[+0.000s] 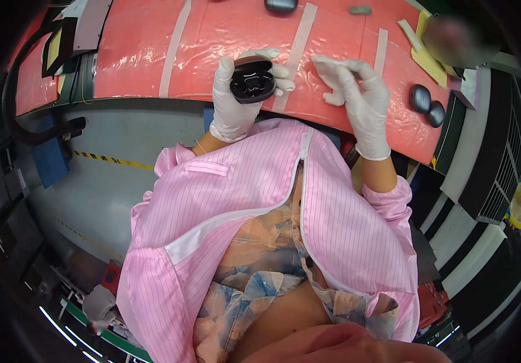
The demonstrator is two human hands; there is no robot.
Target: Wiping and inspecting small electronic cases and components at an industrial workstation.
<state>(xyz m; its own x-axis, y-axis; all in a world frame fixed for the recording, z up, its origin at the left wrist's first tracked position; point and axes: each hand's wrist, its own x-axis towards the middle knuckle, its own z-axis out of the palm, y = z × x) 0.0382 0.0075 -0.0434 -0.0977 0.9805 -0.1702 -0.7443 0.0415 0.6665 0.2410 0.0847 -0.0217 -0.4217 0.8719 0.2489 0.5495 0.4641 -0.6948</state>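
My left hand [232, 103], in a white glove, holds a black earbud charging case [252, 85] with its lid raised. The glossy inside with its shaped hollows faces up. To its right, over the table, my right hand [363, 103] is gloved in white too. Its thumb and fingers pinch a thin white cloth [328, 68], apart from the case. Two closed dark cases, one [419, 98] and another [436, 114], lie on the table to the right of my right hand. A further dark case [281, 5] sits at the far edge of view.
Pink sheeting with pale tape strips covers the table [133, 60]. A small grey-green block [360, 10] lies at the far side. Yellow sheets [428, 65] are at the far right, beside a person's blurred head [461, 37]. A black hose [15, 115] curves at the left.
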